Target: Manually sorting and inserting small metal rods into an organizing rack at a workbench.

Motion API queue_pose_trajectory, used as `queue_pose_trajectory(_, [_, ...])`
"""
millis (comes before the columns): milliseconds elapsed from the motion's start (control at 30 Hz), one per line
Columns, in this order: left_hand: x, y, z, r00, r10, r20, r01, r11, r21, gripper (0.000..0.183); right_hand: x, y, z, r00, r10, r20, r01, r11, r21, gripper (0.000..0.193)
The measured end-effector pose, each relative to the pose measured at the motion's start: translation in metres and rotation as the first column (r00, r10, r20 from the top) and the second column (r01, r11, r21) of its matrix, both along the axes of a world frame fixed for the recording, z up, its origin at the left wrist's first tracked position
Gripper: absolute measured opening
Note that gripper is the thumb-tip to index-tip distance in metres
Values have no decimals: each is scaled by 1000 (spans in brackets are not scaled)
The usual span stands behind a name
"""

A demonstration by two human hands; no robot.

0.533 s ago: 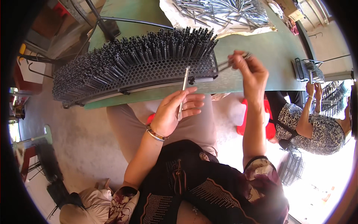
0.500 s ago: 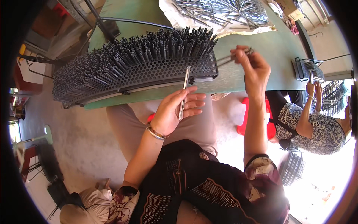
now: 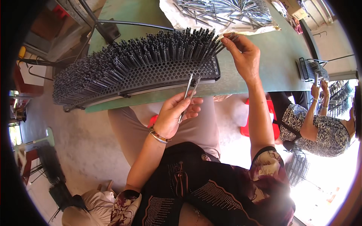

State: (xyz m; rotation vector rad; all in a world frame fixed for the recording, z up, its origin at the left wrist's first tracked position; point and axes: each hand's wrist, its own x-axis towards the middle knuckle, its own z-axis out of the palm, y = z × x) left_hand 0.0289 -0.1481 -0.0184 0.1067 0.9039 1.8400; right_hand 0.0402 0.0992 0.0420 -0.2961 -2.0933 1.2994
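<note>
My left hand (image 3: pixel 171 113) is closed round a couple of thin silvery metal rods (image 3: pixel 185 98), which slant upward in front of the rack's near edge. Between the fingertips of my right hand (image 3: pixel 244 56) are dark slender rods (image 3: pixel 221 46), pinched at their upper ends. Their lower part reaches the right end of a long black perforated rack (image 3: pixel 151 73). Dense rows of upright dark rods (image 3: pixel 151 51) fill most of that rack. Bare holes show along its near side and right end. Whether the pinched rods sit in holes cannot be made out.
A heap of loose metal rods (image 3: pixel 230 11) lies on a pale sheet (image 3: pixel 249 29) at the back of the green table (image 3: pixel 271 64). Black metal bars (image 3: pixel 135 23) stand behind the rack. To the right, a co-worker (image 3: pixel 313 128) handles rods at a smaller rack (image 3: pixel 304 69).
My right hand has moved left and away from me, bringing its rods to the rack's right end. In my left hand a second rod now shows beside the first, and the fingers have curled more.
</note>
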Motion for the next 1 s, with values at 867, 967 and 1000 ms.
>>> queue_pose_trajectory(867, [2, -5, 0, 999, -44, 20, 43, 998, 44, 33, -6, -18, -16, 985, -125, -123, 161, 925, 346, 20])
queue_pose_trajectory(967, [0, -3, 1, 997, -19, 72, 17, 999, 31, 35, -8, -17, -19, 972, -143, -188, 219, 843, 491, 16])
queue_pose_trajectory(1000, [0, -3, 1, 997, -13, 73, 11, 1000, 28, 35, -7, -17, -18, 962, -150, -229, 248, 832, 496, 15])
